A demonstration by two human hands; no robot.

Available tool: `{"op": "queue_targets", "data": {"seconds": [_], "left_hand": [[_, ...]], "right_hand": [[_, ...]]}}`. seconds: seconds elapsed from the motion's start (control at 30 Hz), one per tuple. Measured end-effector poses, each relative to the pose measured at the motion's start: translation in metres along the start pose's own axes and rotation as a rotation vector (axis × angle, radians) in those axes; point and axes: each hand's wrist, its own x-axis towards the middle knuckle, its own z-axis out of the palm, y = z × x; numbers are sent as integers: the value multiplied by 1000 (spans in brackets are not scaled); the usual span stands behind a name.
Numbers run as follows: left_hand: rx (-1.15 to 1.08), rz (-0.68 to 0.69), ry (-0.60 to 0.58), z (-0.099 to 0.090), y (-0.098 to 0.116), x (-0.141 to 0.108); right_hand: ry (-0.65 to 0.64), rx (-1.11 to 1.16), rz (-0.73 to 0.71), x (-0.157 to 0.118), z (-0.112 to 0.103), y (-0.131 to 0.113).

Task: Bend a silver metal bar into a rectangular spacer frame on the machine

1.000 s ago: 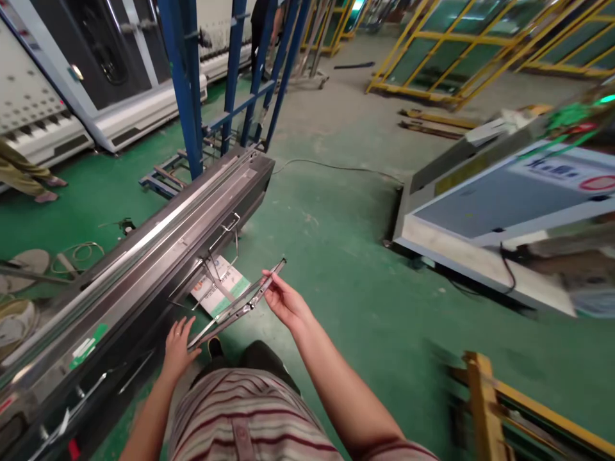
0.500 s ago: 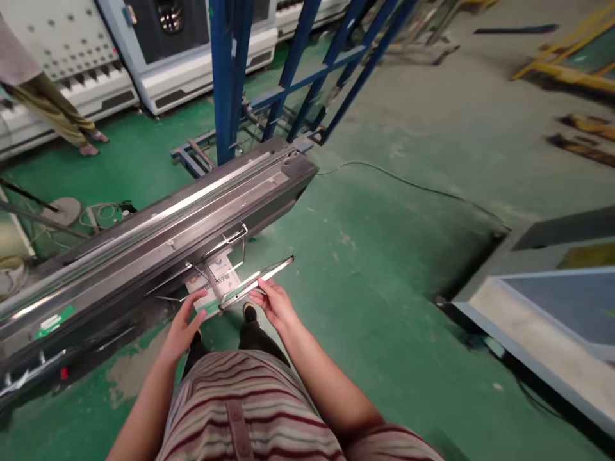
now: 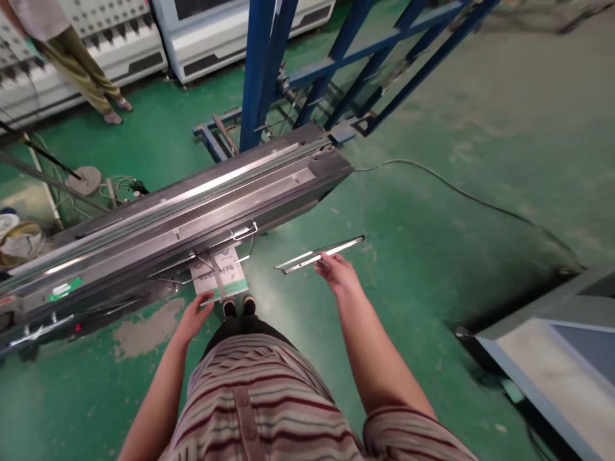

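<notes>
My right hand (image 3: 339, 272) is closed on a narrow shiny metal frame (image 3: 331, 253), out to the right over the floor. The frame is long and thin, with a bright near bar. My left hand (image 3: 196, 314) is open, its fingers bent and apart, beside the near edge of a printed white bag or carton (image 3: 235, 289) with a green band. Above that printed pack, a bent metal wire rack (image 3: 250, 248) sticks out from the side of a long dark metal rail bench (image 3: 211, 214).
A blue steel frame (image 3: 259, 77) stands behind the bench's far end. A grey cabinet (image 3: 542, 346) is at the right, with a cable (image 3: 461, 186) across the green floor (image 3: 408, 211). Another person (image 3: 79, 57) stands by white machines (image 3: 216, 51). A bucket (image 3: 22, 246) sits at the left.
My right hand has moved right with the metal frame, away from the wire rack. My left hand has moved slightly down and right in the picture. The view has shifted.
</notes>
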Motion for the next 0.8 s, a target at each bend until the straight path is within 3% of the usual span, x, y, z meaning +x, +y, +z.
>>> {"op": "queue_targets", "data": {"seconds": [0.17,0.3,0.47,0.63,0.8], "left_hand": [[-429,-175,178,1,-21,60],[-658,-375,290,23,-19,131],[-991,-500,347,59,-6,215],[-1211,-407,480,102,15,258],[-1225,-427,662,133,30,282]], "right_hand": [[62,-31,-68,48,-29,-36],[111,-25,-160,97,-52,-72],[108,30,-146,163,-75,-119],[42,30,-112,228,-97,-171],[4,34,-92,286,-116,-206]]}}
